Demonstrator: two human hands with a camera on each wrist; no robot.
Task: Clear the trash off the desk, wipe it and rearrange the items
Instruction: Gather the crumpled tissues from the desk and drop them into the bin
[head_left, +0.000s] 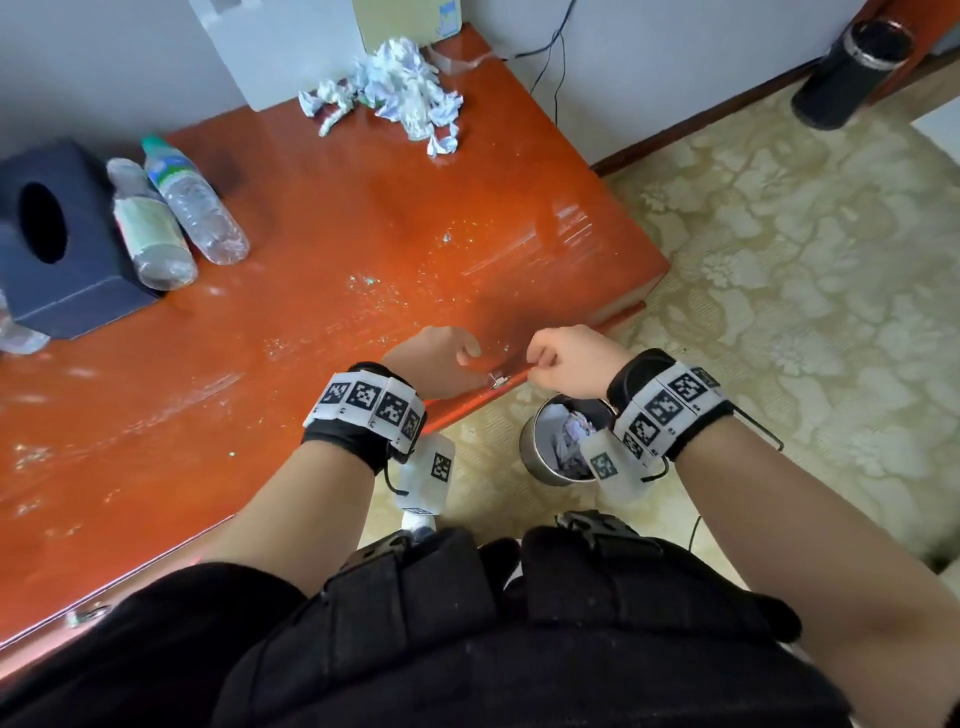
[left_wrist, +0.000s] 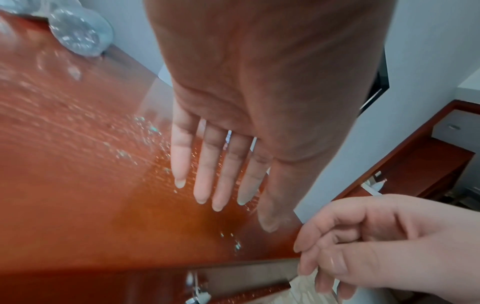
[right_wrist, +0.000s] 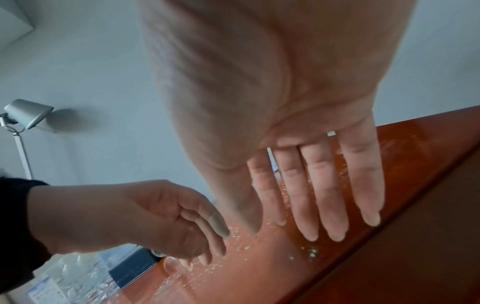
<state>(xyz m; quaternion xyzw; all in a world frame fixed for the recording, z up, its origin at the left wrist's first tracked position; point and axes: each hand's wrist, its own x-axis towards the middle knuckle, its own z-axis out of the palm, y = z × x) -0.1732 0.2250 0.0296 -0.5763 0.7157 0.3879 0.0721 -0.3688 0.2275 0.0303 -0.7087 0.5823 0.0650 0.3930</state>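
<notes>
Fine pale crumbs (head_left: 374, 283) are scattered over the glossy orange desk (head_left: 311, 208); they also show as crumbs (left_wrist: 145, 131) in the left wrist view and crumbs (right_wrist: 241, 246) in the right wrist view. A heap of crumpled paper (head_left: 395, 88) lies at the desk's back. My left hand (head_left: 441, 358) hovers over the front edge with straight fingers (left_wrist: 202, 181) and holds nothing. Just right of it, my right hand (head_left: 561, 364) is at the desk's edge, its fingers (left_wrist: 335, 236) loosely curled and empty. A metal bin (head_left: 561, 441) with paper in it stands on the floor below the right hand.
A dark tissue box (head_left: 52, 239) and two plastic bottles (head_left: 150, 228) (head_left: 195, 208) stand at the desk's left. A drawer handle (head_left: 498, 379) sits between my hands. A black cylinder (head_left: 852, 73) stands on the carpet at the far right, and a cable (head_left: 558, 67) hangs by the wall.
</notes>
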